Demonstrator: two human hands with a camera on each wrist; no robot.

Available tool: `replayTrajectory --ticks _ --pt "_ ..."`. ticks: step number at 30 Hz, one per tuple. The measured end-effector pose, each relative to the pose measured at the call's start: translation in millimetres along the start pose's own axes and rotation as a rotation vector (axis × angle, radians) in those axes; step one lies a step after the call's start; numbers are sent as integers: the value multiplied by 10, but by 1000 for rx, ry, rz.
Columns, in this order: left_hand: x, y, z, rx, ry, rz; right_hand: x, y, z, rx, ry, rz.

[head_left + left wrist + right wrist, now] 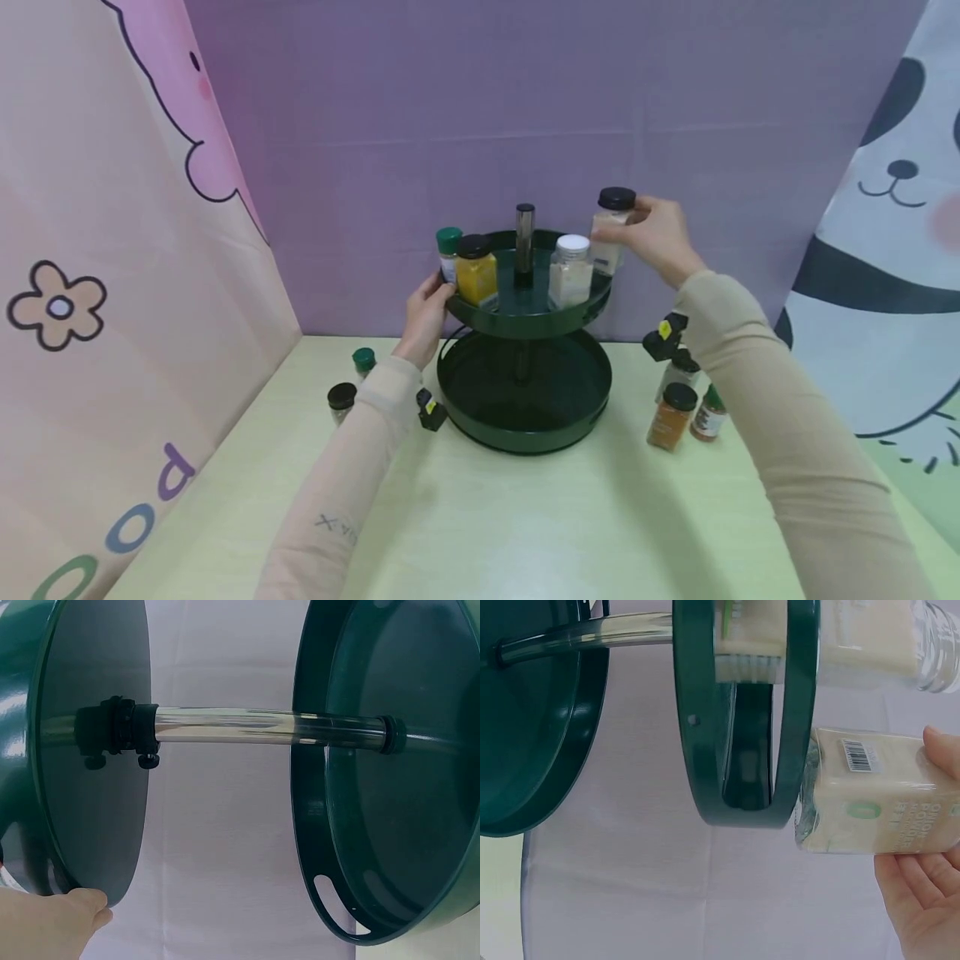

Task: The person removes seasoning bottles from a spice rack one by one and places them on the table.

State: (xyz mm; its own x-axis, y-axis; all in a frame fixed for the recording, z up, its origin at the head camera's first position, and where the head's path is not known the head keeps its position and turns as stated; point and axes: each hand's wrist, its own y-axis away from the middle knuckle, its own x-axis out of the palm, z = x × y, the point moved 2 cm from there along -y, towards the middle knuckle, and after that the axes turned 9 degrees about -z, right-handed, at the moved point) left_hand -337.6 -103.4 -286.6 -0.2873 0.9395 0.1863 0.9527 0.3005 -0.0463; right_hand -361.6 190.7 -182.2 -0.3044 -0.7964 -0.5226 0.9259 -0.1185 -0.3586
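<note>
While left hand (425, 319) on upper tray (525, 326), right hand (663, 237) snug around black-lidded jar (611, 218)

From well back over the worktop (525, 517), the head view looks forward and down toward its far edge. The left wrist view, rolled sideways, faces the stand (525, 440) and its pole (225, 725) from close by. The right wrist view, likewise rolled, sits close to the upper tray (697, 765) and a jar (885, 791), which the head view shares. The stand appears in all three.
</note>
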Motion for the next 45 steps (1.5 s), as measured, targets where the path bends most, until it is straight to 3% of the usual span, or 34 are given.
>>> replayTrajectory --ticks 45 --pt "17 8 -47 28 -10 -8 -350 235 -229 55 29 -22"
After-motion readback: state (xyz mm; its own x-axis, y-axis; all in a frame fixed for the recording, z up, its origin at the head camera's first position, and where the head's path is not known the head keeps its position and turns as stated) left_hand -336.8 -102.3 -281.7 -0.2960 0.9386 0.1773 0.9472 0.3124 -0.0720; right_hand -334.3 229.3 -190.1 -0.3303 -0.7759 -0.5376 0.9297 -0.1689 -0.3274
